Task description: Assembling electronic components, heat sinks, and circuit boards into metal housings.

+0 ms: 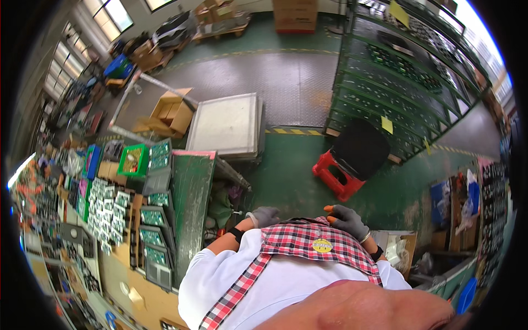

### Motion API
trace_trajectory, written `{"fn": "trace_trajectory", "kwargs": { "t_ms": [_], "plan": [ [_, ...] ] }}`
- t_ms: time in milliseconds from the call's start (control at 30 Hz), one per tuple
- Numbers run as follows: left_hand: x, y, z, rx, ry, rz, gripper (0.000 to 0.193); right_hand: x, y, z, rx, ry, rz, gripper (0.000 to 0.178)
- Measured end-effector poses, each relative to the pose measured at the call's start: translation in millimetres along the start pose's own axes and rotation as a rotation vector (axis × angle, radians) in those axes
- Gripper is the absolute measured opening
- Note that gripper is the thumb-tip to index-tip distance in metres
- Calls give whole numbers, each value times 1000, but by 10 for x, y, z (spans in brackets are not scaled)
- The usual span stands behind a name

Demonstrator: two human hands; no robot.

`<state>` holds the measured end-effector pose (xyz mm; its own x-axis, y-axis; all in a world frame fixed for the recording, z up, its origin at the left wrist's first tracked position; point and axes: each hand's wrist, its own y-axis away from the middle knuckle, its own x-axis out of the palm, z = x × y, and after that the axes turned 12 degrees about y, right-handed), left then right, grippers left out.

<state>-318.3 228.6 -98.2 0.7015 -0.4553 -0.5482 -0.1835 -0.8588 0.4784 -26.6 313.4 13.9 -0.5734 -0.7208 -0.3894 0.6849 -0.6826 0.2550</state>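
My left hand, in a grey glove, is at the left front of my red-and-black checked apron. Its fingers point inward, loosely stretched, and no object shows in them. On the other side, my right hand wears a grey glove with orange fingertips. Its fingers are apart, with nothing visible between them. Ahead of the right hand, out of its grasp, stands a red plastic stool with a black cushion on top. Nearest the left hand is a worn green workbench.
Left, the bench bears black trays of green circuit boards and a green bin. A white-topped platform and an open carton stand ahead. A green rack of boards rises at right, with a box beside my right arm.
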Motion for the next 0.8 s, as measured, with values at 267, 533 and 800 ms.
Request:
{"fn": "trace_trajectory", "kwargs": {
  "t_ms": [267, 533, 800],
  "plan": [
    [357, 594, 360, -239, 141, -206, 35, 85, -745, 194, -54, 150, 346, 35],
    [360, 1113, 614, -346, 446, -439, 38, 679, -1579, 662, -398, 457, 602, 25],
    [-219, 1070, 946, -288, 419, -625, 36, 946, -2390, 887, -198, 360, 704, 36]
  ]
}}
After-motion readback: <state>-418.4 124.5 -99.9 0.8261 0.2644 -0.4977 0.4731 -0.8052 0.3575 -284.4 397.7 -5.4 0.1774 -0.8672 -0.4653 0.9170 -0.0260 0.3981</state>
